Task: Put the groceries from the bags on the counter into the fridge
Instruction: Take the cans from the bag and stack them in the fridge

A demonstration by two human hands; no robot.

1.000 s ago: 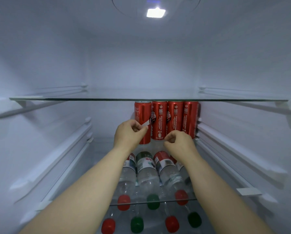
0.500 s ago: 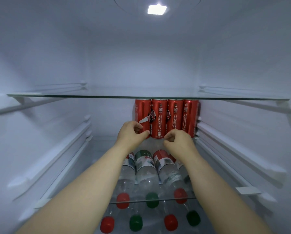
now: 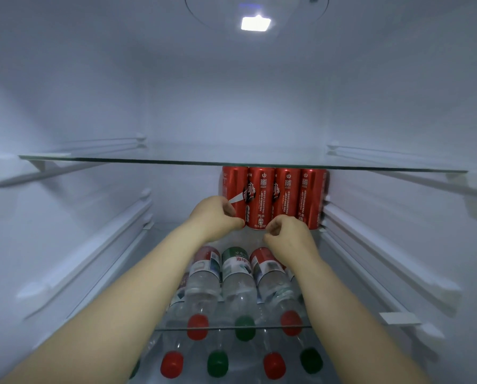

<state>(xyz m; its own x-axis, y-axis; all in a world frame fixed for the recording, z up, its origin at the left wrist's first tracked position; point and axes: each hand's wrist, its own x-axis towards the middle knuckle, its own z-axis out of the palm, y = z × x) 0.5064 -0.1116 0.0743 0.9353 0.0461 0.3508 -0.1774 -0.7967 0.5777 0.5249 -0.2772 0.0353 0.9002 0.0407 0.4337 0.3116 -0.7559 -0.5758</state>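
Probably well along; cola cans (image 3: 274, 198) are lined up in the fridge (image 3: 93, 106), water bottles (image 3: 238, 281) laid below; left hand (image 3: 213, 217) is curled against the leftmost can (image 3: 233, 184), grip unclear; right hand (image 3: 287, 236) is curled, nothing held; bags unseen.

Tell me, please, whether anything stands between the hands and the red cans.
Nothing visible does. The left hand touches the leftmost can; the right hand is just before the other red cans. The water bottles lie lower, under the forearms.
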